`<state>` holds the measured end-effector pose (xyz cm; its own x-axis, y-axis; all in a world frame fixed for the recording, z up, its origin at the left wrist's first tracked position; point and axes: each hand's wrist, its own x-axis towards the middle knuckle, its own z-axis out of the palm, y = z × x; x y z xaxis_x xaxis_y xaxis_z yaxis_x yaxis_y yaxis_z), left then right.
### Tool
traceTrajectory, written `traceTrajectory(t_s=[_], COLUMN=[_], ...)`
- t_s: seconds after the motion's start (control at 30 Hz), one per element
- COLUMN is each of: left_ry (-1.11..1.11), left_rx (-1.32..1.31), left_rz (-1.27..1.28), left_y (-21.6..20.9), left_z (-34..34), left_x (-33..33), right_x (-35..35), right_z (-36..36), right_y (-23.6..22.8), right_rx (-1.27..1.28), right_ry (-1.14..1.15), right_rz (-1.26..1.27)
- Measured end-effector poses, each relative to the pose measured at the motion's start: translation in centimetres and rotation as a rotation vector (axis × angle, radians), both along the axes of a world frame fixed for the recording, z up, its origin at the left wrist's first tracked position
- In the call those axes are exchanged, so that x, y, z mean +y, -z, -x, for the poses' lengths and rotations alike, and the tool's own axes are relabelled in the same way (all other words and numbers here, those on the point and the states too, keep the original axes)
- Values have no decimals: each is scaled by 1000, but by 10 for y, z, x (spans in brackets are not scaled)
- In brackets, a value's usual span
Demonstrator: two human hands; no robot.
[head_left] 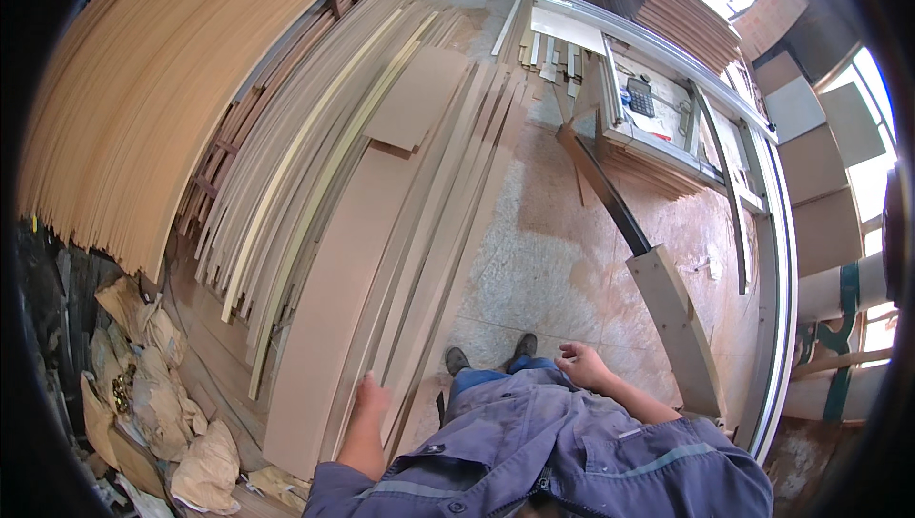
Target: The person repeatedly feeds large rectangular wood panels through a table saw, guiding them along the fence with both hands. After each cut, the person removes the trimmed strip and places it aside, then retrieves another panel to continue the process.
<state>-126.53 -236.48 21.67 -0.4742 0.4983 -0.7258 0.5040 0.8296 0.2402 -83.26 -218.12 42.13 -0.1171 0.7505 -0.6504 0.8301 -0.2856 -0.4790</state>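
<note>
My left hand (370,394) is low over the near end of long, pale wood-board strips (434,213), beside a wider flat brown board (334,280). Its fingers point away from me and are too foreshortened to show whether they grip an edge. In front of my waist, my right hand (583,365) hangs over the floor with loosely bent fingers and nothing visible in it. A short, wide board piece (416,99) lies across the far part of the wide board.
A tall stack of boards (162,89) stands at left, with crumpled brown paper (205,466) nearer me. On the right are a metal rail frame (777,280), a dark bar with a wooden end (677,332) and a calculator (639,97). Bare floor (534,270) lies between.
</note>
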Motion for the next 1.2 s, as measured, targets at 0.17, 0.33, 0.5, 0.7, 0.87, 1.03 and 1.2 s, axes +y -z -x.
traceTrajectory(t_s=[0.17,0.33,0.5,0.7,0.87,1.03,1.2], left_ry=[132,320,434,563,838,1135,1390], left_rx=[-129,-51,-8,-50,-322,-388,-381], left_rz=[-121,-239,-204,-225,-193,-184,-148], left_y=[2,10,-9,-21,-42,-63,-105], left_z=[-44,-73,-100,-205,-346,-439,-530], left_x=[38,65,103,128,155,184,238], right_x=[-26,-49,-71,-112,-155,-185,-200], right_z=[-27,-80,-140,-235,-306,-352,-375], right_y=[-3,9,30,59,39,25,-23], right_rx=[52,89,169,256,236,80,113], right_ry=[80,173,296,404,629,630,964], right_rz=[22,-65,-39,-122,-140,-327,-158])
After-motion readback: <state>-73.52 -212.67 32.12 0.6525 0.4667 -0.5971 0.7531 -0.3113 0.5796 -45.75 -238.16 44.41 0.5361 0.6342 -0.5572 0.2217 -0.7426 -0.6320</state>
